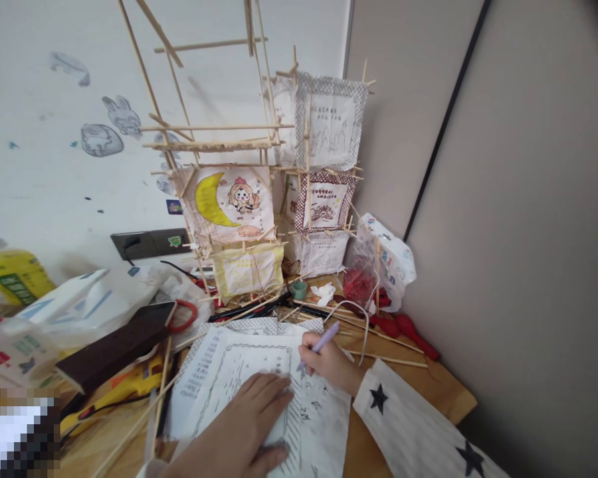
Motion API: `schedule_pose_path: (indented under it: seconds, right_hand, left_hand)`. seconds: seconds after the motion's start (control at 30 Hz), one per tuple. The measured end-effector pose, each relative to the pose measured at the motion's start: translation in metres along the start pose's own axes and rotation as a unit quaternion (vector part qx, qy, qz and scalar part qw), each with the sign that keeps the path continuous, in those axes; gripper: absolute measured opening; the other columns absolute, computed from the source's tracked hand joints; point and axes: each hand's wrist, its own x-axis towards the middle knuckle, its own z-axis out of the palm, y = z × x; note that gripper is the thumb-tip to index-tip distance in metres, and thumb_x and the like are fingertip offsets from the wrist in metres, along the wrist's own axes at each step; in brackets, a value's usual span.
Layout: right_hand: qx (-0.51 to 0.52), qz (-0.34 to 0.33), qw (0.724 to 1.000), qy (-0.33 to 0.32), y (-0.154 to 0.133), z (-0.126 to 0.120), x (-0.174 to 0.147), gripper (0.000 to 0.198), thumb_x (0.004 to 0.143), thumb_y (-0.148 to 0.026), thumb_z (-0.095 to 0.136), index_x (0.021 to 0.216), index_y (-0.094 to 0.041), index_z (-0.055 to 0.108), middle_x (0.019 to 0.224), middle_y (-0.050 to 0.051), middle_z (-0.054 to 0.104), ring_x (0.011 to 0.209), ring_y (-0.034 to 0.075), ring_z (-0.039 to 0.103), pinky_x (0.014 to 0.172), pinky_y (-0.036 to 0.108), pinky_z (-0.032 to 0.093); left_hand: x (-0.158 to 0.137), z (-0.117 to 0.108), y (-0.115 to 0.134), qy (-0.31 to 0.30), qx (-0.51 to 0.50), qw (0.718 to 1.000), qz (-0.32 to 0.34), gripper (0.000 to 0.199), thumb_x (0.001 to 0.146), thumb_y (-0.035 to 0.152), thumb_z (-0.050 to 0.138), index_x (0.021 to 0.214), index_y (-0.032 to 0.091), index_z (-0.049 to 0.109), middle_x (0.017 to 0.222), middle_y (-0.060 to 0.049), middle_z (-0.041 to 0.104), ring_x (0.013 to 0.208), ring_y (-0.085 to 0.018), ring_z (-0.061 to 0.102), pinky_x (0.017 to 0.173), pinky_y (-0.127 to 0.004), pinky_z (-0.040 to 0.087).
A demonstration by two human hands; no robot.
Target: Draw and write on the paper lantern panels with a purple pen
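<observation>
Right hand: fingers closed around a lilac pen, its tip down on the printed sheet; the sleeve is white with black stars.
Left hand: open, palm pressed flat on the sheet, grasping nothing.
Printed sheet: lies under both hands on the wooden table; it carries a line drawing and columns of characters too small to read.
Beyond the hands: a stack of stick-framed paper lanterns; one panel shows a yellow moon and a cartoon figure, others hold unreadable writing.
Right of the pen: red balloons and loose bamboo sticks.
Left of the hands: a dark box, a yellow tool, a yellow bottle with an illegible label.
</observation>
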Motion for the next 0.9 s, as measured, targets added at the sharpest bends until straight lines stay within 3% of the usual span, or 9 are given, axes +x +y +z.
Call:
schedule_pose_path:
  seconds: [0.27,0.9]
  right_hand:
    - [0.016,-0.036,0.999,-0.034,-0.0064,0.0005,-0.0023,0.021,0.083,-0.024,0.050,0.064,-0.019,0.042,0.050,-0.006,0.049,0.046,0.009,0.048,0.048,0.018,0.038]
    - [0.018,-0.035,0.999,-0.037,-0.0001,0.0015,0.0003,0.023,0.084,-0.026,0.051,0.063,-0.019,0.044,0.050,-0.006,0.051,0.045,0.008,0.046,0.048,0.018,0.037]
  left_hand:
    - [-0.0021,0.0023,-0.0011,-0.010,0.011,1.000,-0.002,0.052,0.087,0.039,0.050,0.134,0.022,0.038,0.144,-0.014,0.031,0.130,-0.034,0.029,0.103,-0.055,0.029]
    - [-0.0015,0.0019,-0.0024,-0.003,0.004,1.000,0.003,0.051,0.089,0.042,0.048,0.134,0.021,0.038,0.143,-0.015,0.034,0.129,-0.035,0.031,0.103,-0.056,0.029]
